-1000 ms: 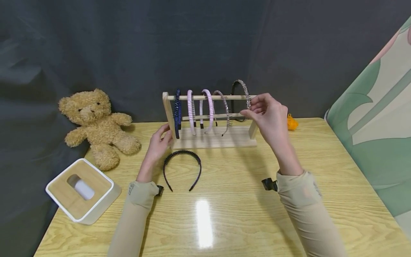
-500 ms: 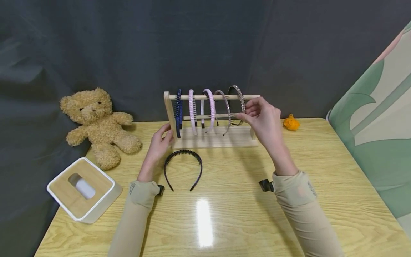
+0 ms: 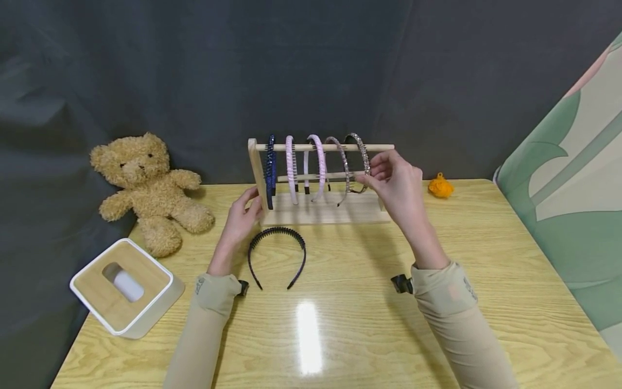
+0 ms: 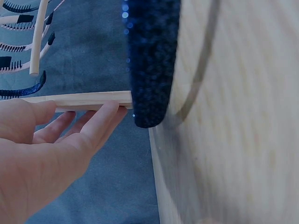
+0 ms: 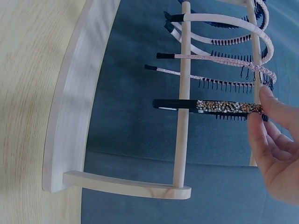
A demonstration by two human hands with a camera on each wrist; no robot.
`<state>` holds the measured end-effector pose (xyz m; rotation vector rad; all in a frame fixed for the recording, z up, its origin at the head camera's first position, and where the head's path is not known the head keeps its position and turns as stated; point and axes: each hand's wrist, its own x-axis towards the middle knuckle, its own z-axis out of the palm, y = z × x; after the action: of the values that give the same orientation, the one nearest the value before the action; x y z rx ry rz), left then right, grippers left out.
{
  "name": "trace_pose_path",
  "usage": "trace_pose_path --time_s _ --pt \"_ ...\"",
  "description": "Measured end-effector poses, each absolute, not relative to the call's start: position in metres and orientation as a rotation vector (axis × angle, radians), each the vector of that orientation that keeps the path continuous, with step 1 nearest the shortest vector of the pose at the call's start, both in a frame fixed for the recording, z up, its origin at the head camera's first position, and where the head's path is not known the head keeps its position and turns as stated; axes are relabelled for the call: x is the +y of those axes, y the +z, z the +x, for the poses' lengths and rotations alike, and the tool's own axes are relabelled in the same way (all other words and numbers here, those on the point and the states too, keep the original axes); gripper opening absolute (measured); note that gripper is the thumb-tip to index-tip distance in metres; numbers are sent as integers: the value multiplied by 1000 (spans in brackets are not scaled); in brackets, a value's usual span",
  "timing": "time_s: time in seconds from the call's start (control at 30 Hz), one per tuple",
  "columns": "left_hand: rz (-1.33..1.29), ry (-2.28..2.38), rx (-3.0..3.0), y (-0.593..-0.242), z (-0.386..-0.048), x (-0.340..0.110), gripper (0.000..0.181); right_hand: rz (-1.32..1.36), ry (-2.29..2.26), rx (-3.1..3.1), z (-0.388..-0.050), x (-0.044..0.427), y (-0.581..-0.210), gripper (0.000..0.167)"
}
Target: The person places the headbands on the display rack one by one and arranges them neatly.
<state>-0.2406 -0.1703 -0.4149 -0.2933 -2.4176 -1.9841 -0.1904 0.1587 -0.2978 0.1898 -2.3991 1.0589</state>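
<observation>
A wooden headband rack [image 3: 325, 216] stands at the back of the table, with several headbands hung over its rods. My right hand [image 3: 399, 186] pinches a sparkly rhinestone headband [image 5: 224, 107] between thumb and fingers, at the rack's right end. My left hand [image 3: 243, 216] grips the left upright [image 4: 93, 100] of the rack, thumb on one side and fingers on the other. Beside that hand hangs a dark blue glitter headband [image 4: 152, 65]. Two pale pink headbands [image 3: 319, 162] and a thin glittery one [image 3: 344, 167] hang between. On the table in front lies a black toothed headband [image 3: 277, 230].
At the left a brown teddy bear [image 3: 150, 200] leans against the dark curtain [image 3: 311, 65]. A white tissue box [image 3: 153, 309] with a wooden lid sits near the left edge. Beyond my right hand lies a small orange object [image 3: 440, 186].
My right hand has moved left and brought the rhinestone headband lower onto the rods, closer to the thin glittery one. The left hand stays at the upright.
</observation>
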Motion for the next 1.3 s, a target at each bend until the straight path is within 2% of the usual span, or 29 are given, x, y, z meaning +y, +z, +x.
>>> trace_pose_path --time_s 0.47,0.83,1.03,1.3 --pt "-287 -1973 -2436 -414 -240 -171 46 221 1054 -2358 -183 159 -299 31" --pt "-302 -1999 -2415 -412 -239 -171 47 290 1022 -2298 -161 150 -290 32" --pt "-301 -1985 -2424 -412 -240 -171 46 443 993 -2334 -151 128 -290 36" --pt "-292 -1979 -2436 -413 -240 -171 46 707 995 -2460 -148 90 -325 38"
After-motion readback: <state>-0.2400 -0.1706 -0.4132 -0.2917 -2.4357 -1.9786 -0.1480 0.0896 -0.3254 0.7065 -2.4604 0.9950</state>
